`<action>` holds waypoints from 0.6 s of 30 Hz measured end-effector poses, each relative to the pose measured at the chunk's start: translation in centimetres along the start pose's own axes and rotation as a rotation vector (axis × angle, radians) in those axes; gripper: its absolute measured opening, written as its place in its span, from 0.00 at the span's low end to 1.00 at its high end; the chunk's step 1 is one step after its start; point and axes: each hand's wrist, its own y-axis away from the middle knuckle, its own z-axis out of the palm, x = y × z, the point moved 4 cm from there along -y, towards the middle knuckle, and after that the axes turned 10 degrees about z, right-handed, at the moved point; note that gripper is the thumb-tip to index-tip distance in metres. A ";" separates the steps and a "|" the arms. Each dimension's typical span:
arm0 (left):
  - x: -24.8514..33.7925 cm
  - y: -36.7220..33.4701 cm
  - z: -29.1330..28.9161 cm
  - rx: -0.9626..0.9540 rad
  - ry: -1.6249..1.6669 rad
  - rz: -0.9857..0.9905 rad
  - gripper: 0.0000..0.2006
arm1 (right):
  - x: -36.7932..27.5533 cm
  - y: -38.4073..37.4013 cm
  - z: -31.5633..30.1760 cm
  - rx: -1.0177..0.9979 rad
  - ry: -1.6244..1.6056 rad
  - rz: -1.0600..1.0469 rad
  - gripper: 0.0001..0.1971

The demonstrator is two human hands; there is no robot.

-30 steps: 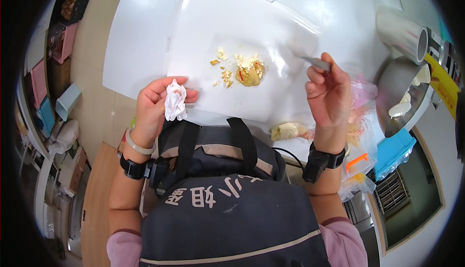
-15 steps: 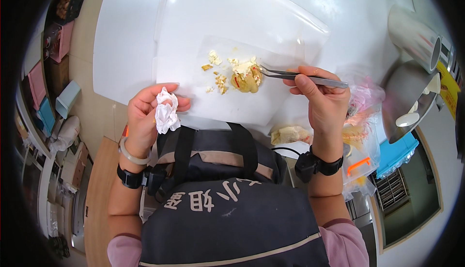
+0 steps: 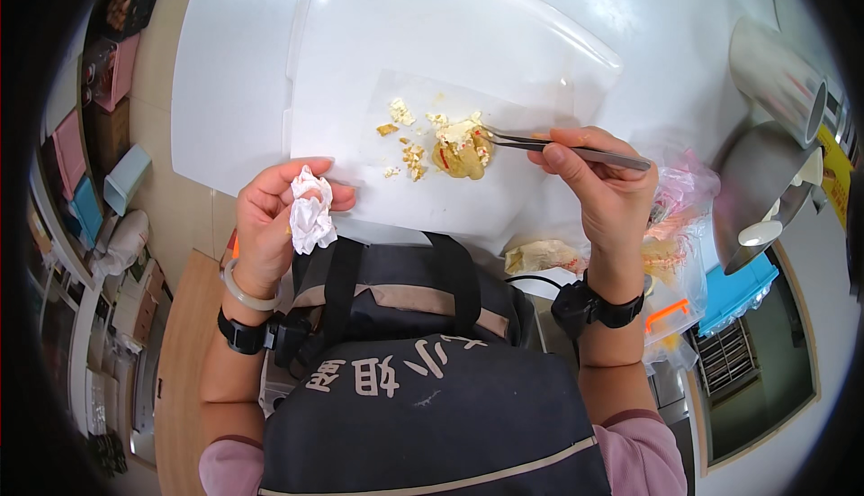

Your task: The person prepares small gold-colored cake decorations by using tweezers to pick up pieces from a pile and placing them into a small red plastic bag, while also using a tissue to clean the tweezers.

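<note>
On the white counter [image 3: 234, 73] lies a clear plastic sheet [image 3: 504, 199], and on it sits a yellowish lump of food [image 3: 461, 156] topped with pale crumbs, with smaller crumbs [image 3: 409, 136] scattered just to its left. At the person's right side, the right hand [image 3: 605, 192] has its fingers [image 3: 560, 156] pinched around a pair of metal tweezers [image 3: 558, 145] — the tips reach leftward and touch the top of the lump. Nearer the counter's edge, the left hand [image 3: 274, 217] is curled loosely around a crumpled white tissue [image 3: 310, 212], thumb and fingers closed on it, held just off the sheet's lower left corner. Both wrists carry black bands, and the left also wears a pale bangle [image 3: 243, 291]. Right of the working hand sit clear bags of food [image 3: 670, 226] — beyond them, a blue box [image 3: 738, 291] and a metal roll [image 3: 778, 77]
</note>
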 end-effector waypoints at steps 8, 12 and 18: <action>0.0 0.0 0.1 0.007 0.012 0.008 0.17 | 0.2 0.0 0.2 -0.031 -0.099 0.027 0.07; 0.0 0.0 0.1 0.010 0.041 0.016 0.16 | 0.4 -0.2 0.3 -0.041 -0.110 0.020 0.07; -0.1 0.0 0.1 0.013 0.061 0.033 0.15 | 1.0 -0.3 0.4 -0.070 -0.108 0.002 0.07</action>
